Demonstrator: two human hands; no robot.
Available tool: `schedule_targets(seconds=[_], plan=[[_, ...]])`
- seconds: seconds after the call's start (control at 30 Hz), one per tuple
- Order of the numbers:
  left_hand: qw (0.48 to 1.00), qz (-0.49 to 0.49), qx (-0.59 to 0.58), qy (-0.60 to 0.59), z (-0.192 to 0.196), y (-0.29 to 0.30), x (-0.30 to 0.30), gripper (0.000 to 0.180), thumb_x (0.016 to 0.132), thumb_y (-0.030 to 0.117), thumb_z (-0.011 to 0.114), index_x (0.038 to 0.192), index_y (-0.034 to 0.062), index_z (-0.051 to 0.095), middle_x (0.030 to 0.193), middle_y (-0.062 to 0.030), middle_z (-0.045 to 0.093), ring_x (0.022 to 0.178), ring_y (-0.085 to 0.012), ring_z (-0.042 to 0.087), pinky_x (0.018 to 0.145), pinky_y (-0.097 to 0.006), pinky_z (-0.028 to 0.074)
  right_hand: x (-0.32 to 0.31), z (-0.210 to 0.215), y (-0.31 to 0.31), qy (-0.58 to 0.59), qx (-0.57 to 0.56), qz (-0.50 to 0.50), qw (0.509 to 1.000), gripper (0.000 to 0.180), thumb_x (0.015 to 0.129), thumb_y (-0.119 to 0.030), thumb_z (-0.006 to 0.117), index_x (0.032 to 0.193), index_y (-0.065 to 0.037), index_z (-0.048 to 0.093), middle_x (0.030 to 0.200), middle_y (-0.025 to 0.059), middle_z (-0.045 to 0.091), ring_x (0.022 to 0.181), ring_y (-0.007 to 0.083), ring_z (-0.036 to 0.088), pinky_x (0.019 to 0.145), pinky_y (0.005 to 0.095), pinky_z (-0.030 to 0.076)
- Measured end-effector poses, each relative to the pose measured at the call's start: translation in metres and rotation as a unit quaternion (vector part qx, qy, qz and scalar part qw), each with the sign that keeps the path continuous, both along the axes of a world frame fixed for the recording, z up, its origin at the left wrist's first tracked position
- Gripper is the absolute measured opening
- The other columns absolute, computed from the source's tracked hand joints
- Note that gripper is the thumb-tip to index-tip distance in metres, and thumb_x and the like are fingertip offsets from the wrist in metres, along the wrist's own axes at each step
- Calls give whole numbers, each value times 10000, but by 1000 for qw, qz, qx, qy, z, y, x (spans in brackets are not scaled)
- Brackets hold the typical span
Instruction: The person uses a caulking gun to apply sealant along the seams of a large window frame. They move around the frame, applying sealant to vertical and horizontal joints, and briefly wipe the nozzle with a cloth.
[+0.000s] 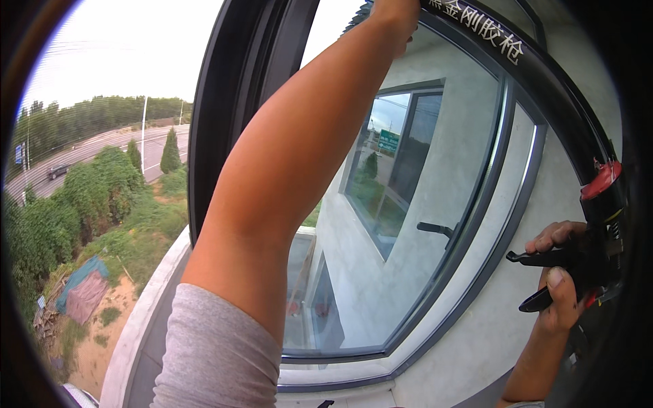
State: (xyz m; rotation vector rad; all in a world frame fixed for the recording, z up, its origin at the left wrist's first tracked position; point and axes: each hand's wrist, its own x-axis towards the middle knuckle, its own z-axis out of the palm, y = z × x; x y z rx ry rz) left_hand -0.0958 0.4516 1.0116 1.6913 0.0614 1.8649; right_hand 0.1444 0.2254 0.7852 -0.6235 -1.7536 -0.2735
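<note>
At the right, my right hand (563, 285) is closed around the trigger and handle of a caulking gun (544, 64). The gun has a long black barrel with white lettering and a red piece near its back end. Its barrel curves up along the window to the top edge of the view. My left arm reaches high across the middle. The left hand (400, 17) is at the top edge, close to the front of the barrel, mostly cut off. Its grip and the gun's tip are out of sight.
A dark-framed window sash (500, 163) with a black handle (435, 229) stands behind the gun. To the left is a thick black frame post (235, 88), with a pale ledge (139, 340) below. Beyond lie bushes (109, 183), a road and a covered pile (85, 289).
</note>
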Motion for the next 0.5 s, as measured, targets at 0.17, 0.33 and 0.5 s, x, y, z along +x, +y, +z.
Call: schedule_targets(seconds=[0.17,0.33,0.5], plan=[[1000,20,10,9,16,-14,-11,782,861,786,428,1091,65,627,953,-84,591,802,-222,535,690,-408,414,-5,10,0,23,10,42,999,507,786,-222,653,1191,41,497,975,143,543,913,205,564,825,384,533],[998,-46,-25,30,29,25,57,724,851,786,448,957,94,632,832,-66,549,731,-208,511,649,-405,404,31,6,1,49,0,9,999,494,791,-190,651,1196,45,494,995,136,536,919,205,570,813,385,548],[996,-53,-45,48,33,25,117,690,846,776,459,881,105,615,772,-68,544,695,-203,518,636,-401,395,82,8,0,74,6,-2,997,495,780,-164,637,1211,39,502,1006,129,547,910,205,590,795,391,573]])
